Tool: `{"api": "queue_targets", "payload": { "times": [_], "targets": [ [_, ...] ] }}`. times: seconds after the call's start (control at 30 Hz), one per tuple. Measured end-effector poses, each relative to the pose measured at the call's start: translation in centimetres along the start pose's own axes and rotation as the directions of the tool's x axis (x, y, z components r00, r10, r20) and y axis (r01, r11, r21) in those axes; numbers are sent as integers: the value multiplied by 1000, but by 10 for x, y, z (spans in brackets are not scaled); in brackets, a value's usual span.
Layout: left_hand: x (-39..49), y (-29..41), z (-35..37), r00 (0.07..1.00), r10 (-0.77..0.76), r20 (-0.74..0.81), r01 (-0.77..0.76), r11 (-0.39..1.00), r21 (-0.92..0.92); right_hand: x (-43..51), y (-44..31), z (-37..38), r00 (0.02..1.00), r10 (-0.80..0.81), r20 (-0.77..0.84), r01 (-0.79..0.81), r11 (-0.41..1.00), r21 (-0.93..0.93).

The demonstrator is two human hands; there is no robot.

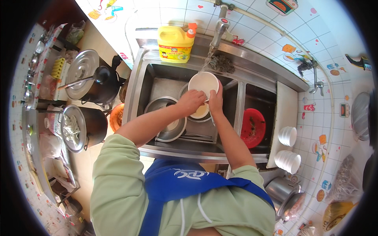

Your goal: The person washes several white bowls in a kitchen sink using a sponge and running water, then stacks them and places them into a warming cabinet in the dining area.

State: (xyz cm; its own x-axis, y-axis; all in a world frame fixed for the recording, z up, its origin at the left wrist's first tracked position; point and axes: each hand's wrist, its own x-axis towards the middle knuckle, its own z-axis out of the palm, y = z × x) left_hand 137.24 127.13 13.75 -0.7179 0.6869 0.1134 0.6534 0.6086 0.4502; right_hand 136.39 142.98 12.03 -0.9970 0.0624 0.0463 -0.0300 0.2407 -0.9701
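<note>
Both hands are over the left basin of a stainless steel sink (158, 79). My right hand (215, 100) grips a white bowl (200, 81) by its right side and near rim. My left hand (192, 101) is at the bowl's near-left edge, fingers curled against it; whether it grips or rubs is hard to tell. Water runs from the faucet (217, 35) onto the bowl's far edge. Below the hands, a pale yellowish bowl (200, 111) sits in a metal pan, partly covered. A larger metal basin (178, 129) lies to the left, partly behind my left forearm.
A yellow detergent jug (175, 45) and a dark scouring pad (221, 64) stand on the sink's back ledge. The right basin holds a red plastic basin (253, 128) with scraps. Stacked white bowls (288, 161) sit on the right-hand board. Large lidded pots (96, 126) stand at left.
</note>
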Motion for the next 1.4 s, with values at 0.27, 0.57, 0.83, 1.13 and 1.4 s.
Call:
{"api": "queue_targets", "payload": {
  "times": [0.27, 0.57, 0.83, 1.13, 1.4],
  "targets": [
    [-9, -54, -32, 926, 358, 115, -376, 895, 242, 8, -26, -38, 813, 467, 347, -534, 836, 127],
    [-5, -52, -59, 973, 228, -34, -226, 973, 42, -8, -56, -47, 718, -235, 655, 631, 619, -468],
    [10, 12, -47, 795, -5, -606, -37, 998, -56, 1, -59, -25, 917, -31, 399, 26, 1000, 17],
    [49, 20, -44, 630, -714, 306, -263, -567, -781, 12, -59, 5, 982, -31, 185, -147, 492, 858],
    [52, 5, -48, 571, -808, 148, -278, -359, -891, 6, -53, 13, 966, -22, 258, -125, 834, 537]
  ]
}}
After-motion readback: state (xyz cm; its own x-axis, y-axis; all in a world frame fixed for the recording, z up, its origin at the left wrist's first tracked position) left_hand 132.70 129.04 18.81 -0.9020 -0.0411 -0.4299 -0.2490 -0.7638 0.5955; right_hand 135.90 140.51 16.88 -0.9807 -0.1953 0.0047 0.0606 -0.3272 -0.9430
